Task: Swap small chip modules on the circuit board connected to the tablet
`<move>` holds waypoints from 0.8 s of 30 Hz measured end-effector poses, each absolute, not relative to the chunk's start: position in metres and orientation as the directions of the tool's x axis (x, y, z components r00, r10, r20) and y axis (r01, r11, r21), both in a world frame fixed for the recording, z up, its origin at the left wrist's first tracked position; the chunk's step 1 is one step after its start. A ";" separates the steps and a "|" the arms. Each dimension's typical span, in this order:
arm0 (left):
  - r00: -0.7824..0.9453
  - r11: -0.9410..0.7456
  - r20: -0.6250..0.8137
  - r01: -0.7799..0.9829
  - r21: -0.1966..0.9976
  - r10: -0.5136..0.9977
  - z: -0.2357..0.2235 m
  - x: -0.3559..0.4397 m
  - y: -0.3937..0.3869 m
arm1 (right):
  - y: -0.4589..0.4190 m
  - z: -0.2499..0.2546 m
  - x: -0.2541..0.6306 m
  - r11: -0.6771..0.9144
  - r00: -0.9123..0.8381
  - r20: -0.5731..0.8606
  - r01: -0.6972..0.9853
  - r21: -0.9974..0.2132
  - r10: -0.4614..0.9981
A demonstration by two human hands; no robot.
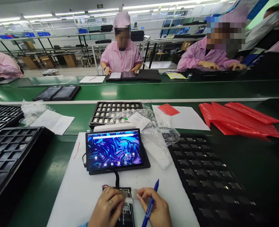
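My left hand is closed, its fingertips pressed together over the upper part of a black circuit board; whatever lies under them is hidden. The blue pen rests slanted in my right hand. Thumb and index finger of that hand also pinch a small translucent piece at the board's right edge. A black ribbon cable runs from the board up to a lit tablet screen, which leans on a black holder and shows a blue-purple home screen.
The white work mat lies under the board. Black compartment trays stand right, left and behind the tablet. Bubble wrap, papers and red bags lie farther back. Co-workers in pink sit across the green conveyor, where two tablet panels lie.
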State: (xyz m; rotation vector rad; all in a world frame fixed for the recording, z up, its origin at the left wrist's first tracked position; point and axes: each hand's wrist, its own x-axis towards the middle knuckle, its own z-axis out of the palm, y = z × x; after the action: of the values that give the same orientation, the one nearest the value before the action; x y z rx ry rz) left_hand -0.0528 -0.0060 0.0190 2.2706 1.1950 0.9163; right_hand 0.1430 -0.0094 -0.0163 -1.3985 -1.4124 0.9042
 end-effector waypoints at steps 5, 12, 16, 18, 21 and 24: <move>0.429 -0.591 0.407 0.563 0.577 0.806 0.019 -0.052 -0.006 | -0.008 -0.017 0.143 0.235 0.037 0.263 0.347 -0.908 0.964; 0.448 -0.596 0.394 0.575 0.560 0.802 0.018 -0.053 -0.007 | -0.008 -0.017 0.145 0.280 -0.018 0.290 0.330 -0.902 0.957; 0.451 -0.607 0.407 0.573 0.551 0.795 0.019 -0.052 -0.007 | -0.007 -0.014 0.144 0.254 0.007 0.268 0.291 -0.922 0.964; 0.455 -0.605 0.399 0.570 0.556 0.796 0.019 -0.052 -0.007 | -0.006 -0.013 0.144 0.241 0.055 0.267 0.279 -0.929 0.962; 0.459 -0.598 0.385 0.566 0.568 0.801 0.017 -0.053 -0.009 | -0.006 -0.013 0.144 0.233 0.085 0.265 0.279 -0.932 0.960; 0.459 -0.597 0.386 0.562 0.572 0.801 0.016 -0.054 -0.009 | -0.007 -0.014 0.143 0.241 0.084 0.275 0.290 -0.926 0.958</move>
State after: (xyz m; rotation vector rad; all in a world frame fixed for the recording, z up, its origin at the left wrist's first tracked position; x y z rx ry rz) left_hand -0.0538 -0.0090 0.0160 2.3488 1.1512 0.9075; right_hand 0.1432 -0.0069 -0.0142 -1.2598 -1.4282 0.7763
